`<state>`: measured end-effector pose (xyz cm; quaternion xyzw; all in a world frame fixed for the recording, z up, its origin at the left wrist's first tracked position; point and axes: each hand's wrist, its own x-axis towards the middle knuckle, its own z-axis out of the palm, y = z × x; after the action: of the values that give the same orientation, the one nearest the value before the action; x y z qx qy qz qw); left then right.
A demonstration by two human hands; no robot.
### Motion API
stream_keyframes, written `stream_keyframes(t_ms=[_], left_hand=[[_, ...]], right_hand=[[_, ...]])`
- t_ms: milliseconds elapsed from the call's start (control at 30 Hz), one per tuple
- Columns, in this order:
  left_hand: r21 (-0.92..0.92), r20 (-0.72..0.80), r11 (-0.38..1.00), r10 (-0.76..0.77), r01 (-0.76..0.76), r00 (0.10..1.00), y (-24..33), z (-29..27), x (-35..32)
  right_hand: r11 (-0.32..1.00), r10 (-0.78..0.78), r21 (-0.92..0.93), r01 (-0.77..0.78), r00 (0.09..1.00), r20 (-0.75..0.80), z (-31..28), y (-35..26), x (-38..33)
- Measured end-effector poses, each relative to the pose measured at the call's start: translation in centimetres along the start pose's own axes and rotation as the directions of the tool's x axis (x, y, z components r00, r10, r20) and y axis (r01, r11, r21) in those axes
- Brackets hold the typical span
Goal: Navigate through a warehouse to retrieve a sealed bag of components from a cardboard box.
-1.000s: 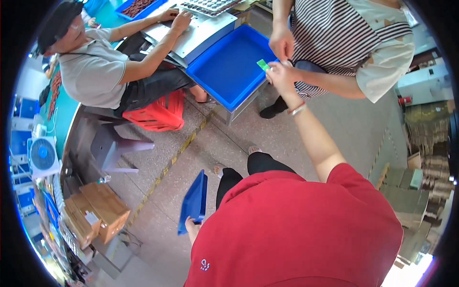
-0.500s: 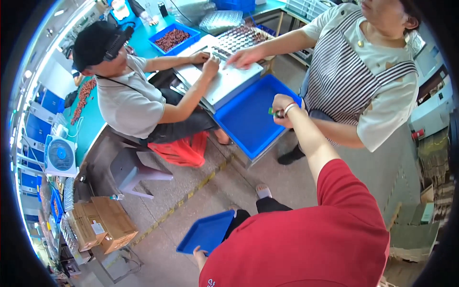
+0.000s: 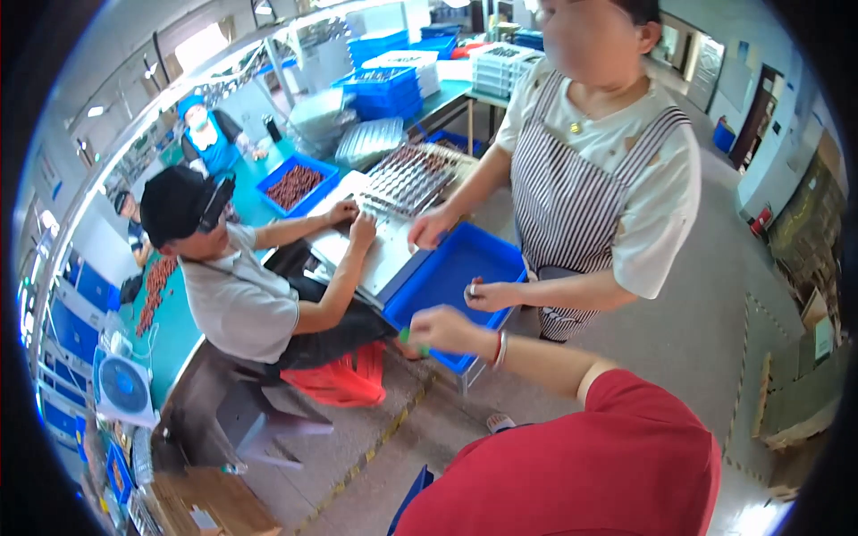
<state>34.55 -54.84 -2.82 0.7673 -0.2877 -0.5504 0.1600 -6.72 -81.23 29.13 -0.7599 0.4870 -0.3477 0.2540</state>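
Head view: right hand (image 3: 444,329) pinches small green piece (image 3: 404,336).

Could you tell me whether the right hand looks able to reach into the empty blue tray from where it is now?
Probably yes: the right hand, holding something small and green, hovers at the near edge of the blue tray, with nothing between them.

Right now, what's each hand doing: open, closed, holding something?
Left hand: not in view.
Right hand: closed, pinching a small green item over the edge of the blue tray.
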Motion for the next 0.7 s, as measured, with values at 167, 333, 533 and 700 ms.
stream_keyframes(t_ms=[167,333,533,700], left_hand=[[0.144,0.067,0.977,0.152,-0.160,0.986,0.3,1.1,2.6],[0.219,0.066,0.953,0.200,-0.210,0.978,-6.2,2.4,2.6],[0.095,0.023,0.964,0.247,-0.248,0.969,1.8,4.8,-9.3],[-0.706,0.157,0.701,0.011,0.104,0.988,4.6,6.8,-9.4]], right_hand=[[0.913,0.228,0.272,-0.303,0.934,0.274,6.0,-1.3,-8.3],[0.864,0.346,0.163,-0.476,0.797,0.495,7.3,1.9,-15.2],[0.749,0.485,0.207,-0.629,0.735,0.474,6.4,4.9,-16.4],[0.507,0.544,0.368,-0.779,0.621,0.564,5.8,3.5,-14.9]])
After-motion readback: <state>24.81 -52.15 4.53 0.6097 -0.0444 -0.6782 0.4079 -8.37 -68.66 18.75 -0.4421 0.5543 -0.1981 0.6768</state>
